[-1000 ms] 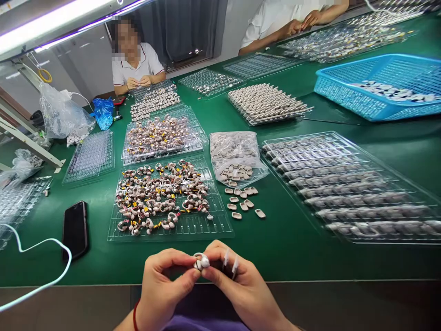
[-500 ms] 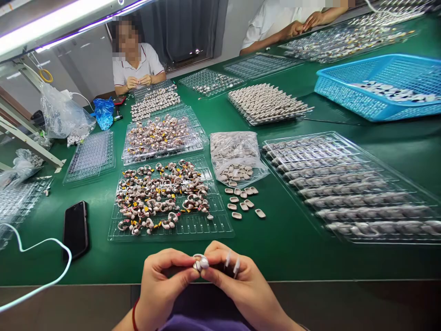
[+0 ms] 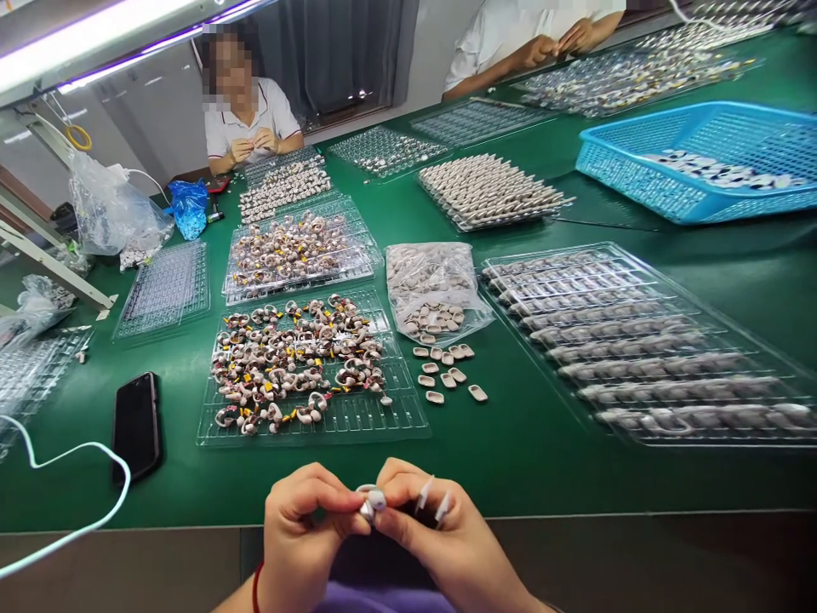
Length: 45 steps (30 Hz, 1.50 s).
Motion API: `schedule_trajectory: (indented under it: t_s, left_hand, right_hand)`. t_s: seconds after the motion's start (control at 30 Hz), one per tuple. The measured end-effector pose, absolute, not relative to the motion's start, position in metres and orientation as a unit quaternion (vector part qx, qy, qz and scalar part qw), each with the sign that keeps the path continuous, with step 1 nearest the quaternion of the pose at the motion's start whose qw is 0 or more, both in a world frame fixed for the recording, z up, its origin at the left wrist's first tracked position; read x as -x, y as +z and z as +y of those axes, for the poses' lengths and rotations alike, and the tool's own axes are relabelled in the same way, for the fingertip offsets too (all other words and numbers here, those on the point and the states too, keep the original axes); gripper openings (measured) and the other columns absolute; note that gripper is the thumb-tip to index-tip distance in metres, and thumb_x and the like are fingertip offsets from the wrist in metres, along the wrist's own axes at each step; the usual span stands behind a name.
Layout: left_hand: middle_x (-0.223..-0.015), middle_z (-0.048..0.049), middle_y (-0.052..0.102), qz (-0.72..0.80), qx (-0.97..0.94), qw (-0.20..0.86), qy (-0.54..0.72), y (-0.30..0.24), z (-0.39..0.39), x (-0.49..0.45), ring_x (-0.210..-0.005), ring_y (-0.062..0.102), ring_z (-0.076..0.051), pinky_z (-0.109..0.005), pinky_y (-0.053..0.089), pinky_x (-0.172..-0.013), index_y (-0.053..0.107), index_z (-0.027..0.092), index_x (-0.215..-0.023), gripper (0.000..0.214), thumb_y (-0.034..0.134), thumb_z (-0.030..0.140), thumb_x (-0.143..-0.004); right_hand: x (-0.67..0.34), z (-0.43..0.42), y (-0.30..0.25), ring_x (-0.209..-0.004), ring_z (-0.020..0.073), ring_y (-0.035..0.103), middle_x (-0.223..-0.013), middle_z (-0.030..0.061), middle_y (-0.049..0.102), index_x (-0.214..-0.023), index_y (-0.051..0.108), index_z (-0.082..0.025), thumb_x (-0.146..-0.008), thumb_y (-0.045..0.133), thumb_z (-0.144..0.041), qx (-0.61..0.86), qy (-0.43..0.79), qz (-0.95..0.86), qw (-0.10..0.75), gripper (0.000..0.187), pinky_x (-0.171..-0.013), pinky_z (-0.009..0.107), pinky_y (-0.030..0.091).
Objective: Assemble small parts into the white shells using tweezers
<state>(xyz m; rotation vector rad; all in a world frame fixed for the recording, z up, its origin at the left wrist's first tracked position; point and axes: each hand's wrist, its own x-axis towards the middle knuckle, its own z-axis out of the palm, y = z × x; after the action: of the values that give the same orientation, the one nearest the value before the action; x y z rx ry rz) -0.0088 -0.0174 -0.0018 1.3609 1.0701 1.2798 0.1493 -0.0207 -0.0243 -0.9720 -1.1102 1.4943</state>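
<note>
My left hand (image 3: 305,532) and my right hand (image 3: 434,536) meet at the table's near edge, both pinching one small white ear-hook earpiece (image 3: 371,499) between thumbs and fingertips. Two white finger cots show on my right hand's fingers. Just beyond the hands lies a clear plastic tray (image 3: 396,417) holding several similar earpieces with yellow tabs. To its right several small beige shell parts (image 3: 447,375) lie loose on the green mat, spilling from a clear bag (image 3: 434,285).
A black phone (image 3: 136,423) and a white cable (image 3: 77,451) lie at the left. A large clear tray of rows (image 3: 638,340) fills the right, a blue basket (image 3: 638,183) behind it. Further trays cover the far table. Two other people work at the far side.
Both hands have dropped slightly toward me with the earpiece still between them; the view shifted a little. Nothing else has moved.
</note>
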Motion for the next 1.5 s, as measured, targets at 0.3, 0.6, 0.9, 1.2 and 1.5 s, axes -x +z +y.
schedule_trajectory:
  t_s: [0.3, 0.6, 0.9, 1.2, 1.5]
  left_hand:
    - [-0.066, -0.0031, 0.071, 0.429, -0.623, 0.418, 0.504, -0.002, -0.015, 0.009, -0.059, 0.065, -0.015, -0.022, 0.052, -0.057, 0.079, 0.022, -0.079, 0.008, 0.074, 0.016, -0.078]
    - [-0.077, -0.0032, 0.055, 0.431, -0.561, 0.486, 0.513, -0.016, -0.013, 0.007, -0.077, 0.055, -0.017, -0.025, 0.050, -0.070, 0.079, 0.025, -0.075, 0.013, 0.077, 0.038, -0.077]
    - [-0.119, -0.0079, 0.066, 0.346, -0.613, 0.522, 0.482, -0.020, -0.019, 0.014, -0.107, 0.063, -0.025, -0.034, 0.053, -0.090, 0.067, 0.034, -0.119, 0.038, 0.069, 0.043, -0.083]
    - [-0.114, -0.0040, 0.074, 0.342, -0.660, 0.468, 0.478, -0.014, -0.025, 0.005, -0.102, 0.071, -0.021, -0.025, 0.054, -0.090, 0.065, 0.036, -0.123, 0.042, 0.073, 0.028, -0.082]
    - [-0.111, -0.0078, 0.073, 0.411, -0.603, 0.525, 0.437, -0.022, -0.017, 0.004, -0.093, 0.070, -0.022, -0.025, 0.056, -0.076, 0.065, 0.028, -0.120, 0.039, 0.068, 0.042, -0.084]
  right_hand:
    - [-0.146, -0.020, -0.019, -0.058, 0.0140, 0.050, -0.063, -0.0003, 0.051, -0.062, 0.066, -0.018, -0.078, 0.073, -0.050, 0.422, 0.592, -0.449, 0.519, 0.037, -0.054, 0.024, 0.043]
    - [-0.149, -0.010, -0.013, -0.054, 0.0096, 0.039, -0.065, -0.0034, 0.046, -0.080, 0.061, -0.019, -0.076, 0.070, -0.063, 0.320, 0.737, -0.411, 0.431, 0.045, -0.048, 0.020, 0.034]
    - [-0.157, -0.015, -0.012, -0.074, 0.0181, 0.056, -0.078, 0.0048, 0.058, -0.084, 0.065, -0.019, -0.097, 0.046, -0.049, 0.323, 0.561, -0.601, 0.469, 0.037, -0.066, 0.028, 0.046]
    - [-0.144, -0.034, -0.016, -0.062, 0.0173, 0.053, -0.071, 0.0042, 0.057, -0.088, 0.059, -0.021, -0.098, 0.042, -0.026, 0.332, 0.403, -0.629, 0.576, 0.020, -0.055, 0.026, 0.043]
    - [-0.156, -0.021, -0.021, -0.067, 0.0167, 0.061, -0.077, 0.0045, 0.062, -0.092, 0.065, -0.020, -0.094, 0.047, -0.017, 0.413, 0.378, -0.654, 0.509, 0.018, -0.060, 0.025, 0.050]
